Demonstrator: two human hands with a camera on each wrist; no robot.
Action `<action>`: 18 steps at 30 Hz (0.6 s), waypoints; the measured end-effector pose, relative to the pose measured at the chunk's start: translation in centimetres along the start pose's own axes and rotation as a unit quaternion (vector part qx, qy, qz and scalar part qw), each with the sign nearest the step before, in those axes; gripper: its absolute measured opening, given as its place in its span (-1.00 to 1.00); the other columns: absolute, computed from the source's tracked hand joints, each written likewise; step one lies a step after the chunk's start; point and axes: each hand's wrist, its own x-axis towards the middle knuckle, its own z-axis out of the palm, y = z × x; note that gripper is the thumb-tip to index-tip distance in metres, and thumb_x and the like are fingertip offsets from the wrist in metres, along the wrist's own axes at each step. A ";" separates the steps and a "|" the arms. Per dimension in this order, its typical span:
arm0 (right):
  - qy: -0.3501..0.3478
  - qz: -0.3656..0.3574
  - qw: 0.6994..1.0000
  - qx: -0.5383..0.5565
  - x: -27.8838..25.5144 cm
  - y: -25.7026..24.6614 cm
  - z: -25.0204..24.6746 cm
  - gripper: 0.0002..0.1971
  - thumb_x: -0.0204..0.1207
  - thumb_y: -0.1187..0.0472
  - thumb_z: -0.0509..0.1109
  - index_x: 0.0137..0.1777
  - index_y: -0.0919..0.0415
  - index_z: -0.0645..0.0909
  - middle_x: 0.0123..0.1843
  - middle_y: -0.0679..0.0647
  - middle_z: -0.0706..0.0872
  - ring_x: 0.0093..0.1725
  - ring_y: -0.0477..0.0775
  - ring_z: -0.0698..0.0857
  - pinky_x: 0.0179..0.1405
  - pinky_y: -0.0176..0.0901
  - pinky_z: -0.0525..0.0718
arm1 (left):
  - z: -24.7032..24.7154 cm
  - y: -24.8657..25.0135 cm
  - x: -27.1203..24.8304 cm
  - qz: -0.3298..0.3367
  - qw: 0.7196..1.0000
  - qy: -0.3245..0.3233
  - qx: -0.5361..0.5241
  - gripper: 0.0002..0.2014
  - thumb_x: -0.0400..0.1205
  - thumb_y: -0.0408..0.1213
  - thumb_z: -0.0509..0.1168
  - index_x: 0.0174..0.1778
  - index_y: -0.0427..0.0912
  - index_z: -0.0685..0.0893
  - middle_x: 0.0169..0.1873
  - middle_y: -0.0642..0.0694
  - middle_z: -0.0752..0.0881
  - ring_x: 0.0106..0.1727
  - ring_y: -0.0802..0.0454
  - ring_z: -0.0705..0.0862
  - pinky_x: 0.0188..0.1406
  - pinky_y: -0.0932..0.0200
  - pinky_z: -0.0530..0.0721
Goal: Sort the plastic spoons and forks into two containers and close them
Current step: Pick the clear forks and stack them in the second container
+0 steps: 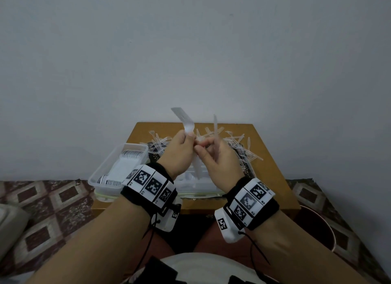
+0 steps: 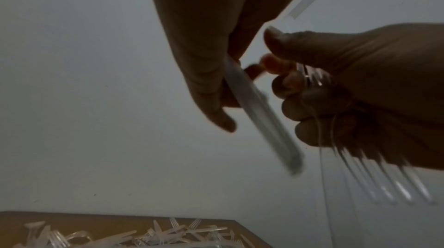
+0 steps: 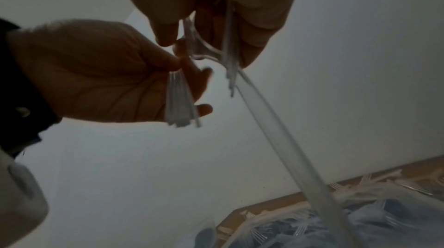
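Hands meet above the table (image 1: 275, 156): left hand (image 1: 179, 152) pinches stacked cutlery (image 1: 184, 122), right hand (image 1: 213, 158) grasps forks (image 1: 216, 127), so better align handles before lowering them into the open container (image 1: 114, 169) beside the loose pile (image 1: 237, 144).

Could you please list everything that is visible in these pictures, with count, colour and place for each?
Loose cutlery pile: many pieces, clear plastic, far half of the table.
Container with stacked cutlery: one, clear, table's near left corner, lid off.
Second container: one, clear, near edge under the hands, contents blurred.
Table: one, brown wood, against the wall.
Wall: grey-white, behind the table.
Patterned cloth: brown and cream, both sides of the table.
Held cutlery: several clear pieces; forks' tines show in the right hand.
Wrist bands: two, black with black-and-white markers.
Left hand: grips cutlery, raised above the table.
Right hand: grips forks, beside the left hand.
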 end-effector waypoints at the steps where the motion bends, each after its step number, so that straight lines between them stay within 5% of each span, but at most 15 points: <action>1: 0.012 0.009 1.000 0.023 0.1 -0.1 -0.1 -0.86 0.62 0.14 0.40 -0.02 0.23 0.59 -0.31 -0.17 0.69 -0.33 -0.21 0.64 -0.28 -0.28 0.63 | 0.0 0.0 0.1 -0.011 0.999 -0.003 -0.036 -0.74 0.80 -0.21 0.04 -0.19 -0.16 0.44 -0.33 -0.09 0.55 -0.29 0.01 0.53 -0.08 -0.09 0.61; 3: 0.041 0.020 0.999 0.021 0.4 -0.3 -0.3 -0.78 0.65 0.05 0.31 -0.08 0.21 0.55 -0.34 -0.05 0.64 -0.37 -0.13 0.59 -0.31 -0.12 0.61 | -0.1 0.1 0.2 -0.031 0.993 -0.024 -0.109 -0.76 0.80 -0.22 0.05 -0.18 -0.16 0.42 -0.51 0.05 0.50 -0.47 0.12 0.49 -0.20 -0.06 0.67; 8: 0.132 0.083 0.982 0.109 1.3 -0.6 -1.0 -0.61 0.70 -0.11 0.11 -0.19 0.17 0.50 -0.48 -0.11 0.54 -0.56 -0.17 0.46 -0.55 -0.34 0.46 | -1.0 -0.3 -0.1 -0.004 0.992 -0.114 -0.044 -0.86 0.68 -0.13 0.32 -0.13 -0.08 0.58 -0.63 0.17 0.45 -0.59 0.23 0.41 -0.48 0.21 0.55; 15: 0.204 0.128 0.937 0.252 2.8 -0.9 -1.4 -0.55 0.69 -0.21 0.11 -0.27 0.11 0.48 -0.52 -0.13 0.55 -0.60 -0.08 0.45 -0.60 -0.24 0.39 | -0.7 -0.3 -1.1 0.042 0.979 -0.197 0.014 -0.83 0.62 -0.03 0.38 0.03 0.01 0.76 -0.45 -0.19 0.41 -0.48 0.03 0.35 -0.50 0.21 0.48; 18: 0.191 0.128 0.951 0.205 2.5 -0.9 -1.0 -0.56 0.66 -0.23 0.14 -0.25 0.10 0.48 -0.55 -0.18 0.55 -0.58 -0.15 0.52 -0.61 -0.25 0.48 | -0.5 0.1 -1.2 0.081 0.980 -0.180 -0.015 -0.84 0.60 0.00 0.36 -0.05 0.09 0.81 -0.59 0.08 0.43 -0.53 0.03 0.30 -0.51 0.18 0.36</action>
